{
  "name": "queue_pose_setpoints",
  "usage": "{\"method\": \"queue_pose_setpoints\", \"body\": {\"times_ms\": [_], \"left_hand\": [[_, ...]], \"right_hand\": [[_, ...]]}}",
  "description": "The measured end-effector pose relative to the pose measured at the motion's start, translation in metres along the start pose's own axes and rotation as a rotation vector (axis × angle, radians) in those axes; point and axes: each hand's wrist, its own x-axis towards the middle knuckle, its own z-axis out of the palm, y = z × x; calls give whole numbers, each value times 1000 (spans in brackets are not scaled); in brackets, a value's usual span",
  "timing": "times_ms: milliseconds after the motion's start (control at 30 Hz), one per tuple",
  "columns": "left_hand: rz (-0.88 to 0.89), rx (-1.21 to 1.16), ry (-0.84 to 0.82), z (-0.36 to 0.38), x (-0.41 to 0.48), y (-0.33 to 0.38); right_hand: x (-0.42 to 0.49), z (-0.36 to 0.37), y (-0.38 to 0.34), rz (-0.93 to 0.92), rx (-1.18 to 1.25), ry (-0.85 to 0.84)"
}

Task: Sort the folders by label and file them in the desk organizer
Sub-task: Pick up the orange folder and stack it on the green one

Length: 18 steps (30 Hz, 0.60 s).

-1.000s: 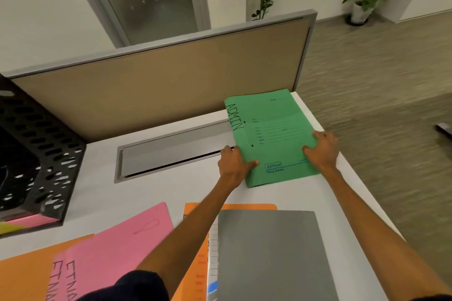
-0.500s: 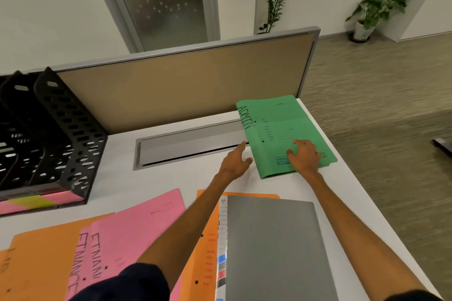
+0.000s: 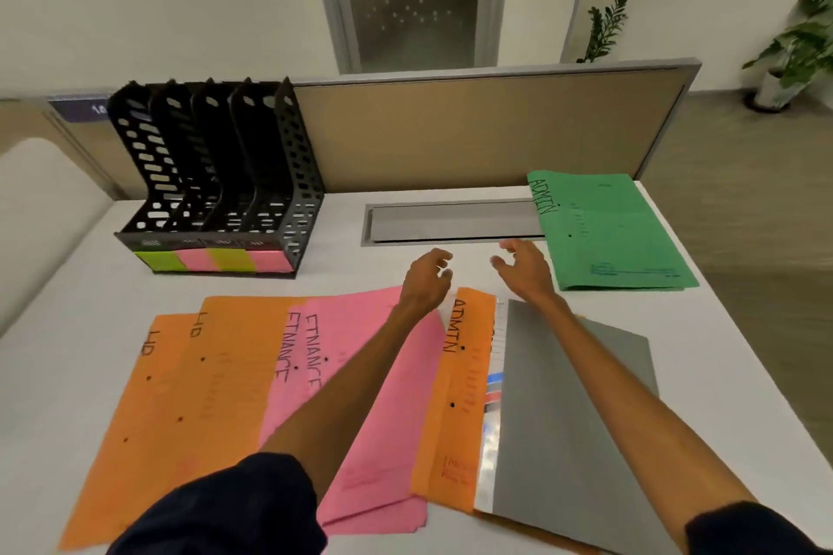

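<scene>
A green folder marked ADMIN (image 3: 613, 230) lies flat at the desk's far right corner. My left hand (image 3: 426, 277) and my right hand (image 3: 523, 268) hover empty over the desk just left of it, fingers loosely curled. Below them lie two orange HR folders (image 3: 180, 397), two pink FINANCE folders (image 3: 360, 374), an orange ADMIN folder (image 3: 464, 374) and a grey folder (image 3: 572, 419) on top of it. The black desk organizer (image 3: 225, 176) with several slots stands at the far left, with green and pink labels along its front.
A metal cable tray lid (image 3: 450, 223) is set into the white desk (image 3: 315, 279) before a tan partition (image 3: 487, 126). The desk's right edge runs just past the green folder. Potted plants (image 3: 793, 54) and a glass door stand behind.
Both hands have let go of the green ADMIN folder and drawn back left and toward me. My view has swung left, bringing the organizer and the other folders into sight.
</scene>
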Motion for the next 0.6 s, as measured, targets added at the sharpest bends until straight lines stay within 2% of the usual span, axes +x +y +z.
{"method": "queue_pose_setpoints", "body": {"times_ms": [400, 600], "left_hand": [[-89, -46, 108, -101, -82, -86], [-125, -43, 64, -108, -112, -117]], "right_hand": [[-86, 101, -81, 23, 48, -126], [-128, 129, -83, 122, -42, -64]]}}
